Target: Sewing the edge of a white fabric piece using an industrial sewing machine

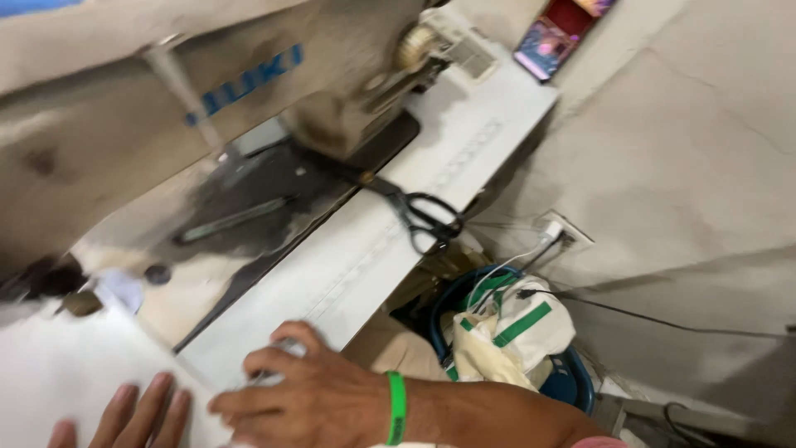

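Single view only, from a camera worn on the person's head. It looks steeply down and forward over the white surface [464, 141], close to it. The frame is rolled: the surface edge runs diagonally from lower left to upper right. The sewing machine [207, 99] fills the upper left, very near the lens and motion-blurred. The right hand [307, 398] and left hand [137, 415] enter from the bottom edge, directly below the camera. To the right the view drops past the surface edge to the floor, taking in a blue basket [572, 377] and a wall socket [560, 232]. No second view, so no shared area.
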